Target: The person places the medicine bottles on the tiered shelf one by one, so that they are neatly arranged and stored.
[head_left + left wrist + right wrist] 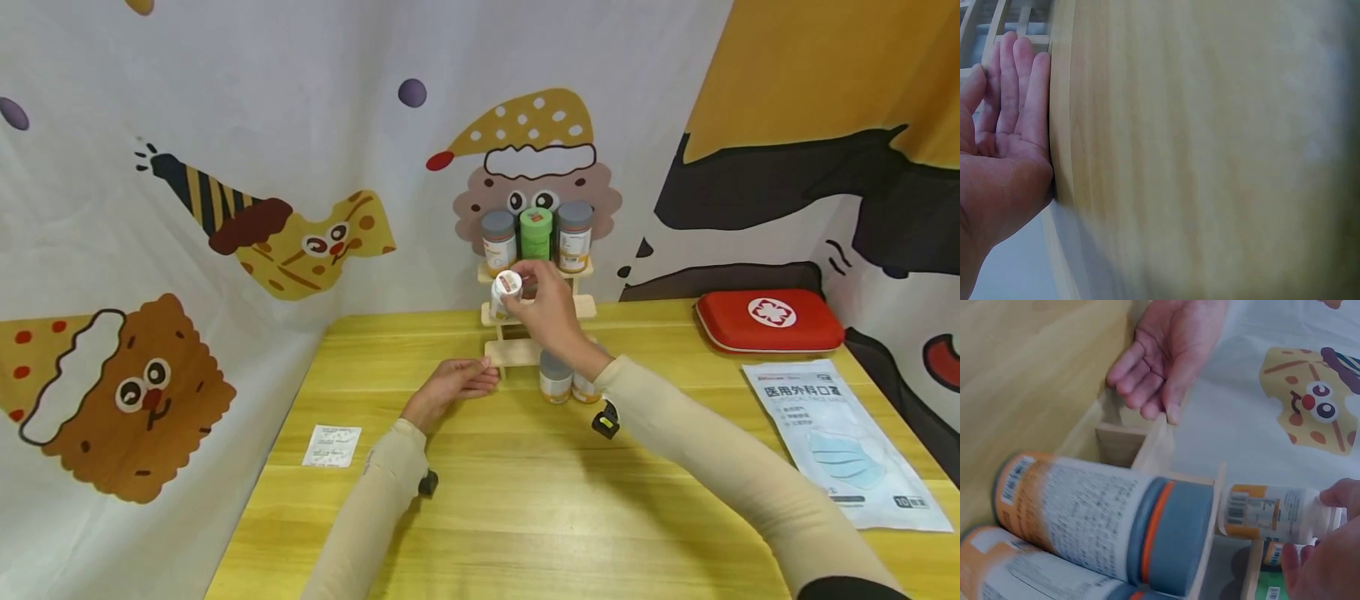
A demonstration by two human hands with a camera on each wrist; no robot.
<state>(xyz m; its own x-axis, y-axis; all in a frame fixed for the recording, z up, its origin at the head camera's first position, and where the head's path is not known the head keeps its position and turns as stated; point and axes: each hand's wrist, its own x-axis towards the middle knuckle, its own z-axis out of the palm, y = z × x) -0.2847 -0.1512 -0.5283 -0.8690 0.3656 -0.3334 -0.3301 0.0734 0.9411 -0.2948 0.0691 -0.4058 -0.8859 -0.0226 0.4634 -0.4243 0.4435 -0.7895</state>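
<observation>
My right hand grips a small white bottle by its white cap, thumb on one side and fingers on the other. The bottle is upright over the middle step of a stepped wooden rack. At the rack's lower left end is my left hand, its edge on the table, fingers extended and thumb tip touching the wood. Two grey-lidded jars stand by the rack's lower right, partly behind my right forearm. On the top step stand a green canister and two grey-lidded jars, one each side.
To the right lie a red zippered case and a face mask packet. A small white printed packet lies on the table at left. Behind the rack hangs a cartoon-printed cloth.
</observation>
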